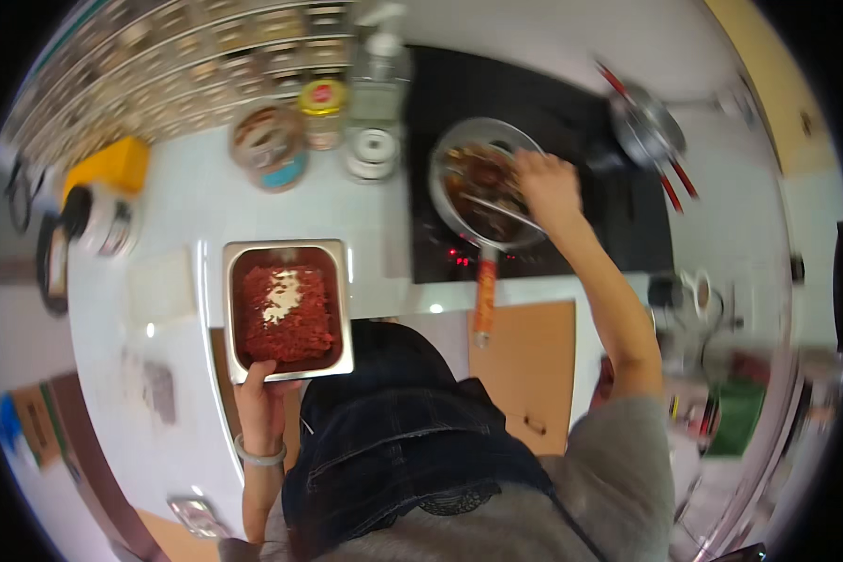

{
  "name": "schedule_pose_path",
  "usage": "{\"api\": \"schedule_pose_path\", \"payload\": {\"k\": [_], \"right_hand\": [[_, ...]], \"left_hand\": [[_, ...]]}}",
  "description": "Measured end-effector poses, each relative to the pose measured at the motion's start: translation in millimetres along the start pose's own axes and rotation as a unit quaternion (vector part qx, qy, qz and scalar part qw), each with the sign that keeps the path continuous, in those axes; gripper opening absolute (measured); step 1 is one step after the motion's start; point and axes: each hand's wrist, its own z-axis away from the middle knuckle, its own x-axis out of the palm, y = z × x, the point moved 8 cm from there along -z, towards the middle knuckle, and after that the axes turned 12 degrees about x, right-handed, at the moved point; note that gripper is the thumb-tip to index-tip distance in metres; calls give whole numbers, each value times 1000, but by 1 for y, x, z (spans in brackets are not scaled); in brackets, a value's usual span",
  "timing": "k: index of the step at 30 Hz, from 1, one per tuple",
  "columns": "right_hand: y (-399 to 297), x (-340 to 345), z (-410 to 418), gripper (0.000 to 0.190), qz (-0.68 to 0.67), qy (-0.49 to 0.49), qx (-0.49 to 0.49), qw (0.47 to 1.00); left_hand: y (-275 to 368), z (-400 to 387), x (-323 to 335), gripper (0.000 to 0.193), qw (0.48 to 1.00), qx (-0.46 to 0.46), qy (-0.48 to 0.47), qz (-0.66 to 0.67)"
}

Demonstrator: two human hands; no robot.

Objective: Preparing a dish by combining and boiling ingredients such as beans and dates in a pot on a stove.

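My left hand (261,404) grips the near rim of a square stainless-steel food pan (346,316), thumb over the edge. Inside lies raw minced meat (309,330) with a patch of white powder (282,296) on top. My right hand (549,184) is over the right rim of a round pan (441,200) on the cooktop, fingers curled and blurred. Brown liquid and dark pieces of food (488,175) fill that pan. A thin metal utensil (499,209) slants across it, passing beneath my right wrist. Whether my fingers grip anything is unclear.
The pan's orange-patterned handle (485,291) juts past the front edge of the black induction cooktop (449,84). Red-handled cookware (650,130) stands at the right. Jars (270,144), a yellow-lidded jar (322,112) and a white-lidded container (372,151) line the counter's back.
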Motion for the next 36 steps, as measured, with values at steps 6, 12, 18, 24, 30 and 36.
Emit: {"api": "schedule_pose_path", "payload": {"k": [6, 12, 18, 24, 30, 36], "right_hand": [[-161, -152, -16, 34, -416, -132, -150, 887], [-418, -302, 53, 35, -583, -137, -423, 680], [-540, -173, -81, 41, -517, -80, -176, 834], [-615, -60, -90, 70, -328, -234, -99, 910], [-607, -18, -112, 59, -323, -261, -74, 907], [-572, -69, -104, 15, -757, -422, 80, 492]], "left_hand": [[-20, 13, -49, 63, 992, 51, 43, 111], [12, 104, -170, 61, 961, 92, 199, 172], [-10, 183, -325, 27, 862, 167, 396, 269], [-35, 146, -461, 21, 810, 220, 460, 290], [-58, 106, -510, 30, 792, 211, 483, 307], [-60, 172, -482, 47, 837, 89, 508, 181]]}}
